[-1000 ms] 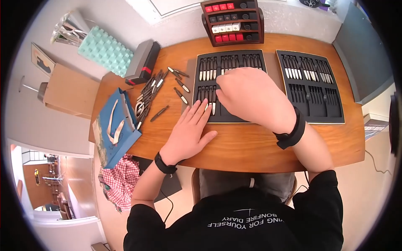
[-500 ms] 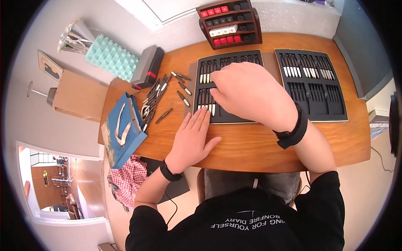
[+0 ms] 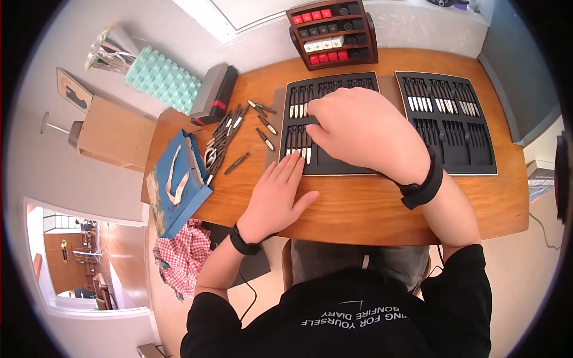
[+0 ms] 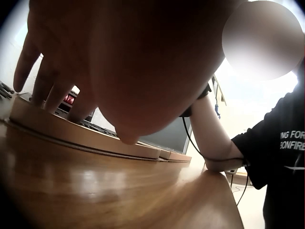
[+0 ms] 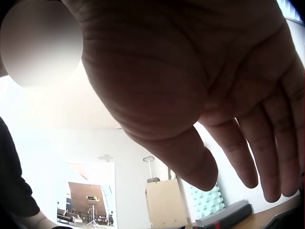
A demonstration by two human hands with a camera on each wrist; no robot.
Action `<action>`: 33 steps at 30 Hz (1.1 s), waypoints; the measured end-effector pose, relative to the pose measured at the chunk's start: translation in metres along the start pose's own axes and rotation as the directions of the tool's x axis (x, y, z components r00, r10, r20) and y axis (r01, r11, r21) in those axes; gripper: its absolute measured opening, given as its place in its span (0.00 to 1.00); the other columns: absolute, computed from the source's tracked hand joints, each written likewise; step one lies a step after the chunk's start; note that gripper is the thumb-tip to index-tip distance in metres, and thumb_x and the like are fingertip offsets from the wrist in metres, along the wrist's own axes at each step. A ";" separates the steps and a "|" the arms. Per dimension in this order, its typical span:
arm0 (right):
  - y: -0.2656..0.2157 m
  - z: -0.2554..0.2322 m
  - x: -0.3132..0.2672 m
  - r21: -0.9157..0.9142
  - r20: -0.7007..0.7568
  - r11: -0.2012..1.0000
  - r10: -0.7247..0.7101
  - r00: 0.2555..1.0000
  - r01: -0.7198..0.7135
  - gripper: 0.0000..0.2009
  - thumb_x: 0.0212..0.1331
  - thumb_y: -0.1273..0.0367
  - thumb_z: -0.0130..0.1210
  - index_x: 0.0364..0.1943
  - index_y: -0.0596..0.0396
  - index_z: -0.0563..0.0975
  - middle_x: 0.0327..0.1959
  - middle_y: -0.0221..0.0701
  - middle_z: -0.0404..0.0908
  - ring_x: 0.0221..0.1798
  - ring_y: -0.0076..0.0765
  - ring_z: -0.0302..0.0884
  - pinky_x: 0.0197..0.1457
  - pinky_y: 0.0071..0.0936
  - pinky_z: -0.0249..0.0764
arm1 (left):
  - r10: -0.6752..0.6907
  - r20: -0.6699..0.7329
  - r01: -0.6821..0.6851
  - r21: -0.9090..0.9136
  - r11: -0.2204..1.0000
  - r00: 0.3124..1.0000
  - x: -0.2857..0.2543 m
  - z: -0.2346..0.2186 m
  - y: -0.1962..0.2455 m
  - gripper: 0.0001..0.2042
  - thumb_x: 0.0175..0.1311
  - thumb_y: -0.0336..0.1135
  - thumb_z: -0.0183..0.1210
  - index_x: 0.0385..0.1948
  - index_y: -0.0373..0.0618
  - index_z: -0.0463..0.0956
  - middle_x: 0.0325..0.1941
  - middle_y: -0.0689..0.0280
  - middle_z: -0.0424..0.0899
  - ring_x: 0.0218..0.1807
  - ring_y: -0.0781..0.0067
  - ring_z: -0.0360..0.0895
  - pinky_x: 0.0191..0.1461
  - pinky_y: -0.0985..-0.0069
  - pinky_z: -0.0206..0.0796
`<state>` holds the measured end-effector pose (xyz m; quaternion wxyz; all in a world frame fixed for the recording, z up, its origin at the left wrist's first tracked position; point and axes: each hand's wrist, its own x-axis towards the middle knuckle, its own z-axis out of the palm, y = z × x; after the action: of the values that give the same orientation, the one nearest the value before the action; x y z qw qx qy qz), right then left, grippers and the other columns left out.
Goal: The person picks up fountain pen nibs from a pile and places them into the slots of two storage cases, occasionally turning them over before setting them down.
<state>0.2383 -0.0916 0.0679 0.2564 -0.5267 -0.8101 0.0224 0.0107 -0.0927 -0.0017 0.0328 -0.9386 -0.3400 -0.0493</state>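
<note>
**Hands on the left knife tray**

Far left, on the wooden table (image 3: 358,209): blue paper gift bag w/ rope handles (image 3: 176,185) at the table edge, mint-green bumpy box (image 3: 161,77) behind it, grey flat case w/ red stripe (image 3: 213,94) next. Then a loose heap of small dark-handled folding knives (image 3: 224,140) scattered just left of the tray, a few lying apart near its edge.

Left hand (image 3: 276,200) – flat on the wood, fingers straight, relaxed, holding nothing; fingertips touch the front-left corner of the black slotted display tray (image 3: 298,119). Left wrist view confirms: fingers (image 4: 45,81) resting on the tray's raised rim.

That tray sits centre-table, black insert, two rows of narrow slots. Knives in it lie side by side, long axes running front-to-back, pale ends toward the person in the near row.

Right hand (image 3: 361,128) – over the tray's middle, covering most slots, fingers pointing left toward the tray's left columns. Right wrist view shows fingers (image 5: 267,157) extended, nothing in the palm; whether the tips touch a knife, can't tell.

Right: second black slotted tray (image 3: 447,149), well filled in its back row, just beside the first. Behind: dark wooden tiered rack w/ red, black & white small boxes (image 3: 334,33).
</note>
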 end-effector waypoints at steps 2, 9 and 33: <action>0.001 -0.004 0.002 -0.022 -0.009 1.000 0.011 1.000 -0.011 0.10 0.55 0.66 0.54 0.31 0.60 0.79 0.27 0.42 0.80 0.37 0.49 0.79 0.43 0.41 0.74 | 0.021 -0.016 -0.023 -0.145 0.989 1.000 0.005 -0.005 -0.005 0.29 0.64 0.49 0.55 0.57 0.31 0.67 0.60 0.46 0.70 0.61 0.48 0.69 0.65 0.59 0.60; 0.001 -0.008 0.004 -0.034 -0.019 0.994 0.103 0.994 -0.104 0.09 0.56 0.66 0.54 0.30 0.58 0.79 0.25 0.41 0.80 0.35 0.50 0.79 0.42 0.41 0.74 | 0.007 -0.034 -0.010 -0.080 0.997 0.999 0.005 -0.001 0.000 0.27 0.64 0.48 0.55 0.59 0.39 0.68 0.61 0.48 0.69 0.60 0.48 0.69 0.63 0.61 0.61; -0.001 -0.007 0.007 0.054 -0.022 0.998 0.031 0.999 -0.030 0.11 0.57 0.67 0.53 0.24 0.62 0.78 0.24 0.45 0.79 0.34 0.50 0.79 0.42 0.40 0.76 | -0.270 -0.172 0.284 0.059 0.957 0.947 -0.030 0.007 -0.149 0.09 0.57 0.31 0.59 0.32 0.38 0.68 0.35 0.54 0.73 0.37 0.49 0.74 0.38 0.58 0.68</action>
<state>0.2390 -0.0878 0.0772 0.2794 -0.5321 -0.7981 0.0418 -0.1078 0.0031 -0.0080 0.0920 -0.8722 -0.4664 -0.1152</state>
